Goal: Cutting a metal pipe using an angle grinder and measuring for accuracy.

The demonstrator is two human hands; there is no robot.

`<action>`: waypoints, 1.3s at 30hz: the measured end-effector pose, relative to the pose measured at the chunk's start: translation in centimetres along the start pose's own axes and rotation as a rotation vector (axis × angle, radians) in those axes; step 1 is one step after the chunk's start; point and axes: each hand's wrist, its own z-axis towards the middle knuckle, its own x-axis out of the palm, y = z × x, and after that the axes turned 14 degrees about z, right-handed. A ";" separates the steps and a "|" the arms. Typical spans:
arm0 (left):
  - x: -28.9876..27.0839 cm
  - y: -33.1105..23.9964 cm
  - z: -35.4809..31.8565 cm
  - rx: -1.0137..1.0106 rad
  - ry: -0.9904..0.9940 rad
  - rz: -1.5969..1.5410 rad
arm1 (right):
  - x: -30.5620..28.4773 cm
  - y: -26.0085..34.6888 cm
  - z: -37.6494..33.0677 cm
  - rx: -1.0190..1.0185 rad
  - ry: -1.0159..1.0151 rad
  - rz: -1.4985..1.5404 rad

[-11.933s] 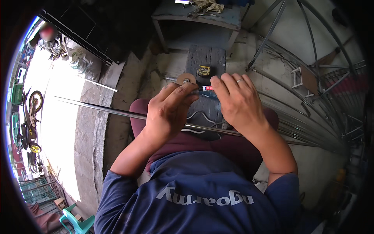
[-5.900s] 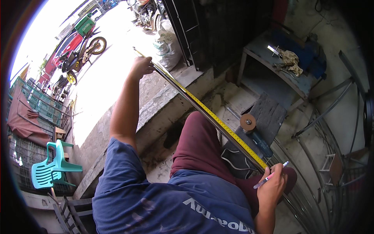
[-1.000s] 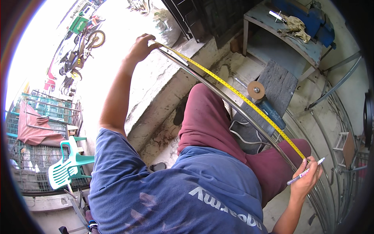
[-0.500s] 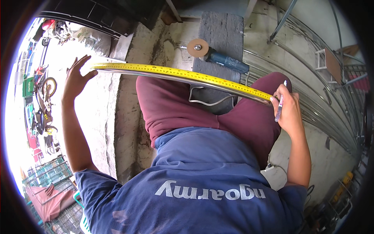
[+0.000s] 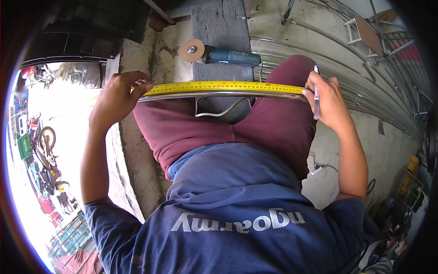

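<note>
A yellow tape measure blade (image 5: pixel 219 85) runs along a shiny metal tube (image 5: pixel 228 94), both stretched across above my thighs. My left hand (image 5: pixel 116 98) is closed at their left part, its thumb and fingers pinching the tape against the tube. My right hand (image 5: pixel 332 100) grips the right end of tape and tube between thumb and fingers. A slim marker pen (image 5: pixel 316 106) is also held upright in the right hand. How the right fingers divide between pen and tube is partly hidden.
Beyond the tube, a blue angle grinder (image 5: pixel 235 58) with a brown disc rests on a weathered grey plank (image 5: pixel 221 20). Its pale cord (image 5: pixel 210 114) loops between my legs. Long metal tubes (image 5: pixel 360 91) lie on the floor at right. Motorbikes (image 5: pixel 48 150) stand outside at left.
My left hand has come inward from the far left and closed on the tape and tube; its fingers were spread before. The tape now lies more level. The whole view has shifted.
</note>
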 end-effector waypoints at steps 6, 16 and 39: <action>0.1 -2.1 2.1 0.026 0.191 -0.032 | 0.0 -0.4 -0.3 -0.005 0.003 -0.028; 1.3 -2.9 3.0 0.064 0.209 -0.170 | -1.0 -2.1 -1.3 0.043 -0.021 -0.093; 6.3 -22.7 12.3 0.606 0.309 0.074 | -1.0 -2.9 -1.6 0.025 -0.052 -0.063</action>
